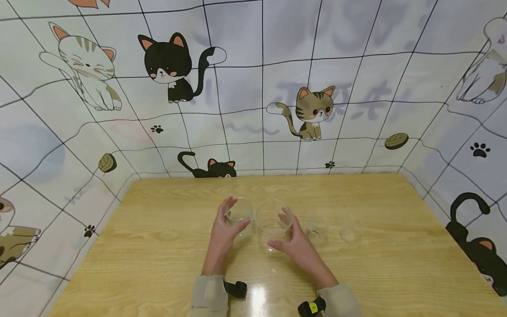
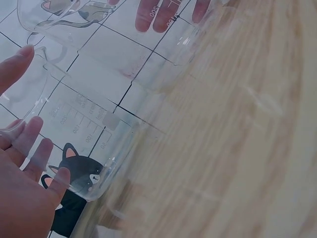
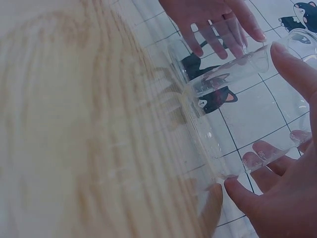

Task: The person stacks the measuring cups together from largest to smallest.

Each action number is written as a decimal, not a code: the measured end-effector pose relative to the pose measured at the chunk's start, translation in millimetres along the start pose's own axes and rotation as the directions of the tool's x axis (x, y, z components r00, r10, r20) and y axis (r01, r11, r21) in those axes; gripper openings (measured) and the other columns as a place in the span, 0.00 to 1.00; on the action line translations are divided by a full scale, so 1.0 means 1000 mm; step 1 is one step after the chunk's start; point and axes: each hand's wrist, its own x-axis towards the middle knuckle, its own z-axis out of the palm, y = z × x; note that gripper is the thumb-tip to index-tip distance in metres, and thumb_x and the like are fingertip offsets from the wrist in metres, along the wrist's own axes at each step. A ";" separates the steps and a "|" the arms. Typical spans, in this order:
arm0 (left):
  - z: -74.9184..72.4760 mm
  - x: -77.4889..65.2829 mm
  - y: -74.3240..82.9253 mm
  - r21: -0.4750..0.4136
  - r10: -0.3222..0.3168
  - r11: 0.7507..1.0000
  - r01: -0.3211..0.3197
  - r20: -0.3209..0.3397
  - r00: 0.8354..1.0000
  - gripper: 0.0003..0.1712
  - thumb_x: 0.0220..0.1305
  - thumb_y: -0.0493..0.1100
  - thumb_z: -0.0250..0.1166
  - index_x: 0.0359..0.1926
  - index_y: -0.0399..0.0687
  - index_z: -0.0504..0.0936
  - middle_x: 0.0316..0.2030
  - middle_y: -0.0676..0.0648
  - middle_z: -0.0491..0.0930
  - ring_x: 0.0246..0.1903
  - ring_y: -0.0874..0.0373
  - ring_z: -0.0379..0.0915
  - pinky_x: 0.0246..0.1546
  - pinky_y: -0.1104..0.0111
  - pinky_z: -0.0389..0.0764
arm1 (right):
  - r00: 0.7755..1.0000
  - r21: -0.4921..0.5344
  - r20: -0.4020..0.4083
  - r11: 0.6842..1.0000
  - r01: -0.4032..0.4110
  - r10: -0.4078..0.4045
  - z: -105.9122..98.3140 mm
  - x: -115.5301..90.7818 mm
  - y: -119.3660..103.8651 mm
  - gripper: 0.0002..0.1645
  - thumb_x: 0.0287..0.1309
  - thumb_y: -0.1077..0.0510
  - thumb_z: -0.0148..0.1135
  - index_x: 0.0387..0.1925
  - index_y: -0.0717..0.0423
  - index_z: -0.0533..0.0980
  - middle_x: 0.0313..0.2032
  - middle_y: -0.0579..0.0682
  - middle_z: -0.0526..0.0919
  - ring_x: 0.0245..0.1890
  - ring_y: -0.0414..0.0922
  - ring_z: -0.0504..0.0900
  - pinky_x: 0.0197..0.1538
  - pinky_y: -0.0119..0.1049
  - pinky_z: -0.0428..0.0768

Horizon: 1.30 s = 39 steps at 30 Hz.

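Observation:
Two clear glass beakers are held side by side over the wooden table. My left hand [image 1: 225, 230] grips the smaller beaker [image 1: 240, 214], thumb on the near side and fingers round the left. Around the larger beaker [image 1: 272, 222], the thumb and fingers of my right hand [image 1: 296, 241] hold on from the right. White graduation marks show on the left beaker [image 2: 81, 119] in the left wrist view. The right wrist view shows the larger beaker [image 3: 247, 121] tipped across the picture, with the left hand [image 3: 213, 25] beyond it. Whether the beakers touch each other, I cannot tell.
To the right of my right hand stand two more clear glass vessels, a nearer one [image 1: 315, 232] and a farther one [image 1: 349, 234], their outlines faint. The wooden table [image 1: 158, 246] meets a cat-patterned cloth [image 1: 245, 127] at the back and sides.

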 end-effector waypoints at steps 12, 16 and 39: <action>-0.001 -0.003 0.002 -0.019 0.017 1.000 -0.017 0.031 0.999 0.45 0.47 0.42 0.70 0.64 0.49 0.56 0.60 0.47 0.64 0.61 0.54 0.53 0.61 0.56 0.51 | 1.000 0.051 0.023 0.999 0.015 -0.016 0.000 -0.003 0.003 0.56 0.42 0.51 0.70 0.64 0.24 0.43 0.64 0.42 0.56 0.64 0.43 0.52 0.62 0.47 0.52; -0.004 -0.002 0.002 -0.044 0.045 0.998 -0.043 0.033 0.998 0.44 0.48 0.41 0.69 0.64 0.49 0.56 0.59 0.45 0.64 0.60 0.53 0.56 0.60 0.54 0.54 | 0.999 0.054 0.021 0.998 0.027 -0.028 0.001 -0.002 0.004 0.56 0.42 0.52 0.70 0.64 0.25 0.43 0.64 0.43 0.56 0.64 0.42 0.52 0.63 0.46 0.52; -0.015 0.008 -0.011 -0.366 0.152 0.922 -0.125 0.046 0.987 0.43 0.51 0.36 0.66 0.65 0.51 0.55 0.60 0.46 0.62 0.60 0.54 0.55 0.60 0.53 0.52 | 0.997 0.017 0.072 1.000 0.023 -0.024 -0.004 -0.012 -0.029 0.63 0.42 0.51 0.70 0.68 0.45 0.37 0.65 0.57 0.52 0.65 0.53 0.49 0.62 0.53 0.51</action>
